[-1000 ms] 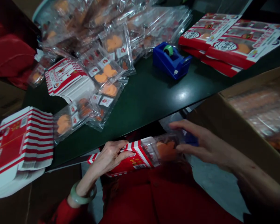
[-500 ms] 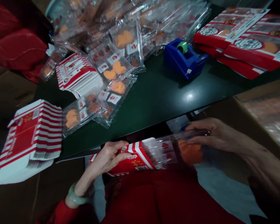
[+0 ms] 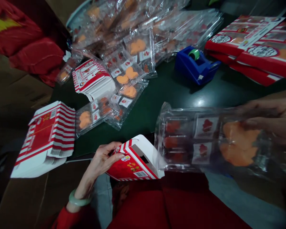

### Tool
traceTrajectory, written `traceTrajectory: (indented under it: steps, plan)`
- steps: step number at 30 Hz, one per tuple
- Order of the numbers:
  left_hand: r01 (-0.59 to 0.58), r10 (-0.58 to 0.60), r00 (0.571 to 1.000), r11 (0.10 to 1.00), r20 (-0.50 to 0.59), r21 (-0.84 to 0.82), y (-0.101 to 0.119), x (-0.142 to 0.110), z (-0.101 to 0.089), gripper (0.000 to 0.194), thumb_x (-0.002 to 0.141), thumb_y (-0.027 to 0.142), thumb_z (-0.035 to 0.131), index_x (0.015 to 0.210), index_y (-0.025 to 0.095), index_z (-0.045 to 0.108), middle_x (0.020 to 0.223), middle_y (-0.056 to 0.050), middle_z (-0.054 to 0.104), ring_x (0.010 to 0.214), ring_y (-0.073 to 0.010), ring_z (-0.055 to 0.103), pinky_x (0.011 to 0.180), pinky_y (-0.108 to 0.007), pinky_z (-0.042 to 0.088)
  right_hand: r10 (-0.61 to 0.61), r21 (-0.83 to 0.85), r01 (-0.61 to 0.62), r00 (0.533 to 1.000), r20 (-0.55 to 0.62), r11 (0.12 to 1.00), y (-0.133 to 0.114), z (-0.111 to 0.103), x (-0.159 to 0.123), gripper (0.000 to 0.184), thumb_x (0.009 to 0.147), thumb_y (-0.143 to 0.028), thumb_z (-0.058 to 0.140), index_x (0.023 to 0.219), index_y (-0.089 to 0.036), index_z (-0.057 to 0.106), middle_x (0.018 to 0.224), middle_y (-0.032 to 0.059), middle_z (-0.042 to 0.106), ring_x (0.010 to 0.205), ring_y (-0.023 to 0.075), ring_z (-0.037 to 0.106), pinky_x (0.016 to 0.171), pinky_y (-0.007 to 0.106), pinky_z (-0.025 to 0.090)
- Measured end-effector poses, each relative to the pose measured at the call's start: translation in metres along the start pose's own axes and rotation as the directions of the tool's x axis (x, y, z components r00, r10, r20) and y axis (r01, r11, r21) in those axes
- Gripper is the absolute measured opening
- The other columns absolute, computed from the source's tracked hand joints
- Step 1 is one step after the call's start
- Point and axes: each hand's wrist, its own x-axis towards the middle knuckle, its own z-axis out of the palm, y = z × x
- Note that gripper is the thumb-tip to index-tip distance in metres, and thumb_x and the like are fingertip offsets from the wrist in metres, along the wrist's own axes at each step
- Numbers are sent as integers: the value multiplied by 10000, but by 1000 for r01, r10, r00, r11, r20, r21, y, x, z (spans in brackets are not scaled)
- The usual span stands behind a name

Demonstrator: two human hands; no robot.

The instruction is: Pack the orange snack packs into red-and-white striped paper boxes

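Note:
My left hand (image 3: 106, 161) grips a red-and-white striped carton (image 3: 131, 165) at its left end, in front of my body. The carton's right end is open, its white flap raised and its inside showing. In my right hand (image 3: 276, 117), at the right edge, is a clear plastic packet (image 3: 206, 140) held by its right end. Through the film show orange shaped pieces, two white printed labels and several dark red pieces. The packet's left end is close to the carton's open mouth; whether they touch I cannot tell. The right fingers are partly blurred.
On the dark green table (image 3: 154, 95) are a heap of similar packets (image 3: 138, 47), a blue tape dispenser (image 3: 196, 65) and a stack of flat cartons (image 3: 92, 79). More folded cartons (image 3: 45, 136) lie at left, filled red cartons (image 3: 255, 47) at right.
The packet's left end was in the carton's mouth; now the packet is outside it, higher and further right with my right hand. My left hand still holds the carton. The view has shifted slightly.

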Motion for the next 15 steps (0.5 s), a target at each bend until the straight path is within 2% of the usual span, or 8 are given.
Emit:
traceTrajectory:
  steps: [3, 8, 10, 13, 15]
  plan:
    - [-22, 23, 1000, 999, -8, 49, -1, 2, 2, 216, 774, 339, 641, 834, 135, 680, 700, -45, 708, 579, -147, 624, 542, -202, 489, -5, -4, 5, 998, 55, 1000, -15, 17, 0, 265, 507, -398, 835, 715, -284, 717, 663, 13, 678, 556, 177, 611, 446, 287, 460]
    - [-93, 93, 996, 989, 2, 114, -2, 3, 5, 194, 828, 306, 593, 877, 133, 666, 714, -28, 703, 576, -123, 622, 537, -173, 468, -119, -179, 123, 992, 34, 976, -22, 17, -12, 260, 529, -433, 807, 729, -285, 730, 662, -1, 687, 567, 180, 613, 456, 272, 475]
    - [-103, 105, 995, 987, -5, 126, -1, 4, 5, 192, 834, 300, 588, 884, 131, 665, 718, -24, 703, 572, -114, 616, 531, -164, 458, -111, -201, 121, 992, 59, 972, -23, 21, -15, 253, 545, -438, 796, 738, -288, 734, 661, -3, 694, 565, 181, 620, 447, 266, 484]
    - [-125, 134, 989, 983, -62, 136, 4, 8, 8, 200, 824, 313, 594, 862, 131, 668, 696, -16, 691, 550, -106, 593, 522, -166, 444, -52, -200, 74, 992, 111, 977, -24, 25, -17, 283, 541, -459, 796, 755, -284, 739, 697, 6, 712, 549, 188, 633, 411, 264, 488]
    - [-132, 148, 978, 984, -147, 116, 7, 10, 12, 216, 813, 334, 601, 860, 133, 666, 681, -11, 677, 550, -106, 580, 526, -173, 438, -75, -224, 88, 995, 64, 971, -22, 14, -22, 333, 537, -483, 801, 798, -283, 742, 746, 20, 724, 605, 212, 661, 454, 287, 519]
